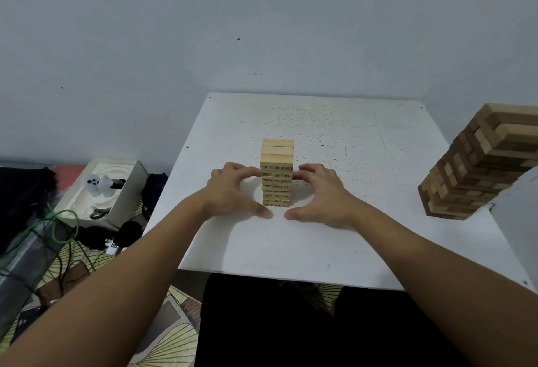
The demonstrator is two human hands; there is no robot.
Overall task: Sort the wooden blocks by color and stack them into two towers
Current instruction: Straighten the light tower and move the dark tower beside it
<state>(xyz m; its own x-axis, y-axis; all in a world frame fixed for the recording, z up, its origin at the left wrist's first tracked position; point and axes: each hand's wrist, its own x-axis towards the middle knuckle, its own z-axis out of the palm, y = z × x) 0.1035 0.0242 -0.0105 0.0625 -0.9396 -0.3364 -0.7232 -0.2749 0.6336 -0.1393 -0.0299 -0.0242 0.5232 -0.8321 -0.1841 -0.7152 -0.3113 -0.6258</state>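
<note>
Left hand (233, 192) and right hand (317, 192) bracket the pale block tower (276, 174), which stands upright near the middle of the white table (364, 139). Fingers of both hands curl in against the tower's left and right faces at about mid-height; thumbs lie low on the table in front of the base, tips close together but apart. Reads as a light two-sided clasp. How hard they press cannot be told.

Judgement: step in hand is squaring the pale tower's courses. To do it well, press equally from both sides, keep the fingers flat against the faces, work down toward the base, then let go outward without dragging any block.

The darker mixed-tone tower (477, 165) stands far right on the table, well apart, close to the right edge and partly cut by the frame. It looks taller, with uneven courses, so elbows should stay clear of it.

Open table surface lies behind and in front of the pale tower. The left table edge is near the left forearm; below it sit a white box (116, 189) and green cable (58, 226).
</note>
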